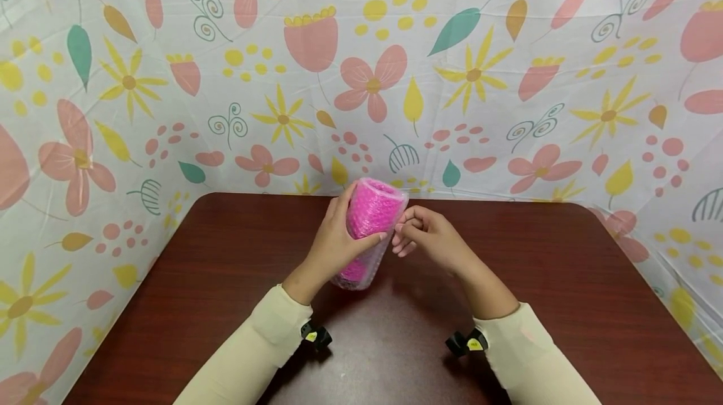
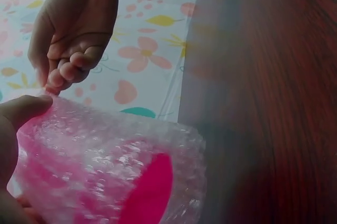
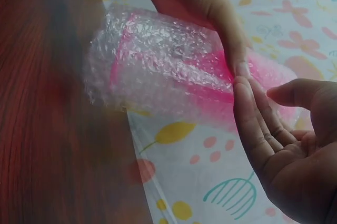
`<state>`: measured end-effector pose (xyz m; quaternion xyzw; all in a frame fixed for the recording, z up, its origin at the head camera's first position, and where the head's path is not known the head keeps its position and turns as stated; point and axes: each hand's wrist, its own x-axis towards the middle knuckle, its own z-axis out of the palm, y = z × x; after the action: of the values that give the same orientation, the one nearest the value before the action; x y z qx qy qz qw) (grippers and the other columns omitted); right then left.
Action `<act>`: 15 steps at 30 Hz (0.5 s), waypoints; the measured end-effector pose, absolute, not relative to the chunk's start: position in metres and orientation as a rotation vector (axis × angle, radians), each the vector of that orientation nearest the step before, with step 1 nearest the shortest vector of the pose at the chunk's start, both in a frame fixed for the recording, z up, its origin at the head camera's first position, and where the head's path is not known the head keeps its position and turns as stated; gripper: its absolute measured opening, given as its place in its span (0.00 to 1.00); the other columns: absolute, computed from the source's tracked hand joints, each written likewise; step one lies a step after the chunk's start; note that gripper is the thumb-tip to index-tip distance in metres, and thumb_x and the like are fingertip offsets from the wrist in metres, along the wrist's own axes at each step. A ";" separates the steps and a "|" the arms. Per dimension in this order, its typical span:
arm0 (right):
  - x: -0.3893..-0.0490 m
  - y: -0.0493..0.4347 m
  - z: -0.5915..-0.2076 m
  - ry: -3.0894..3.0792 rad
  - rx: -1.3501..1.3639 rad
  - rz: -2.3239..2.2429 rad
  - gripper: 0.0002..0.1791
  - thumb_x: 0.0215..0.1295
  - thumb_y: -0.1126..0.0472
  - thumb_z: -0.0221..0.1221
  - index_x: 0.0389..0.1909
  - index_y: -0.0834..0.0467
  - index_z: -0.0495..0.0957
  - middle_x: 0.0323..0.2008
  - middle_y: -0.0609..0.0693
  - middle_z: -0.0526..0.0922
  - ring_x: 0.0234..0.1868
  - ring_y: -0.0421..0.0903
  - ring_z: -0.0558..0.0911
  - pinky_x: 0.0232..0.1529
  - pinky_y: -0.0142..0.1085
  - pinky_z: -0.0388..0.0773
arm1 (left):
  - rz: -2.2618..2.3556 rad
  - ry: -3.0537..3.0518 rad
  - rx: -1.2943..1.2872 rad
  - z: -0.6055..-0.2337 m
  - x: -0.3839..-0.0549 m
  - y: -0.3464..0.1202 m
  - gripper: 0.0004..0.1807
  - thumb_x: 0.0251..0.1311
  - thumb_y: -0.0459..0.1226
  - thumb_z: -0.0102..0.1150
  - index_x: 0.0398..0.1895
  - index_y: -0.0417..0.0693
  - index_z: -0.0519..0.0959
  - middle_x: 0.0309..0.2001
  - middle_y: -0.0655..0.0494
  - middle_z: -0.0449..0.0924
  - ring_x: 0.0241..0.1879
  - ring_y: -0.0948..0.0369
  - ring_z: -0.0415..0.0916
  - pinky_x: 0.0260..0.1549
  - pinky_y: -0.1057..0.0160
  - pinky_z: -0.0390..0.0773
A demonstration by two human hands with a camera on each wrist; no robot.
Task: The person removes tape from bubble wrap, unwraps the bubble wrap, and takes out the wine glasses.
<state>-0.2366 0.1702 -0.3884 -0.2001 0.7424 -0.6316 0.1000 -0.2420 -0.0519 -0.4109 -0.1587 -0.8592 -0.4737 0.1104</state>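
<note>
A bright pink object rolled in clear bubble wrap [image 1: 373, 216] is held tilted above the table, its top leaning right. The wrap hides what kind of object it is. My left hand [image 1: 333, 235] grips the roll from its left side, the thumb lying across the front. At the roll's upper right edge is my right hand [image 1: 429, 235], its fingers loosely bent. In the right wrist view, the right hand [image 3: 295, 145] has its thumb apart from the fingers, and its fingertips meet the wrap near the left thumb. Pink shows through the bubble wrap [image 2: 105, 166] in the left wrist view.
The dark reddish-brown wooden table [image 1: 237, 254] lies beneath both hands. Behind it and at the sides hangs a white cloth with floral print [image 1: 373, 28]. A small black wrist device [image 1: 316, 336] is at the left cuff, and another black device [image 1: 465, 343] at the right.
</note>
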 end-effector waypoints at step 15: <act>-0.234 0.169 -0.386 2.145 -0.701 -1.893 0.13 0.77 0.67 0.51 0.52 0.73 0.66 0.36 0.69 0.82 0.35 0.56 0.88 0.39 0.49 0.87 | -1.323 -2.475 -0.392 -0.409 -0.240 -0.049 0.59 0.47 0.52 0.78 0.80 0.72 0.50 0.64 0.49 0.68 0.60 0.52 0.69 0.56 0.45 0.78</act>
<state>-0.2339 0.1695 -0.3860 -0.2369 0.7247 -0.6395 0.0982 -0.2402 -0.0491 -0.4086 -0.1368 -0.8631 -0.4613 0.1535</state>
